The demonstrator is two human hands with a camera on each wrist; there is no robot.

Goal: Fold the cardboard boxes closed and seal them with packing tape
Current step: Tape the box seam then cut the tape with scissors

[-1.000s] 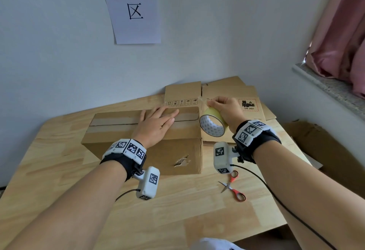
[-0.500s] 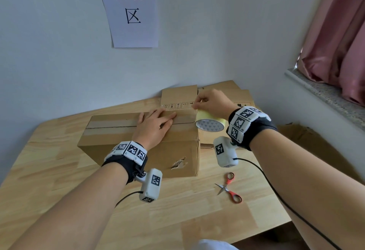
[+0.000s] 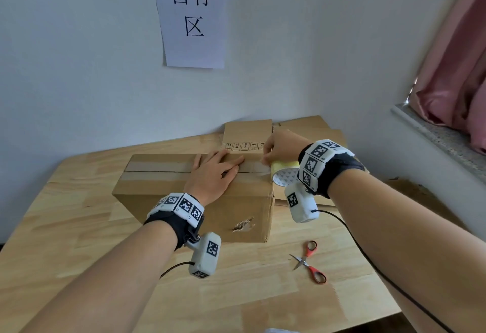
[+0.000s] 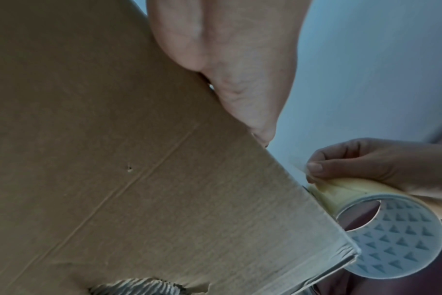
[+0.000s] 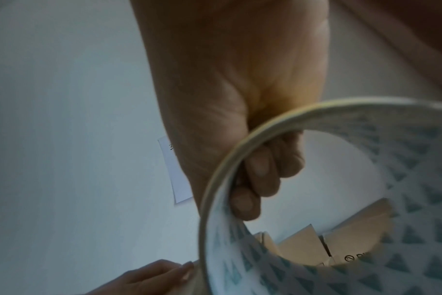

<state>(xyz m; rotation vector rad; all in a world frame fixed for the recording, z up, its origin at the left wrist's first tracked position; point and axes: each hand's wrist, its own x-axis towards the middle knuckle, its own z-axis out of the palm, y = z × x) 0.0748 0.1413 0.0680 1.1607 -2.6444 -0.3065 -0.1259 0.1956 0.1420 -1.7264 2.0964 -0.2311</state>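
Note:
A closed cardboard box [image 3: 163, 185] lies on the wooden table [image 3: 79, 240], with a tape strip along its top seam. My left hand [image 3: 213, 172] lies flat on the box top, fingers straight and pressing the seam; the left wrist view shows its fingers [image 4: 240, 79] on the box edge [image 4: 164, 159]. My right hand [image 3: 282, 146] grips a yellowish tape roll [image 3: 285, 172] at the box's right end, fingers hooked through the core [image 5: 255, 179]. Its thumb [image 4: 316, 168] pins a pulled tape end near the box's top edge. The roll [image 4: 391, 229] hangs just past the corner.
Red-handled scissors [image 3: 310, 261] lie on the table right of the box. Flattened cardboard [image 3: 247, 135] is stacked behind the box against the wall. A paper sign [image 3: 192, 14] hangs on the wall. A window sill and pink curtain [image 3: 452, 69] are at the right.
My right hand has carried the tape roll left and up to the box's right top edge and turned it flatter. My left hand stays flat on the seam.

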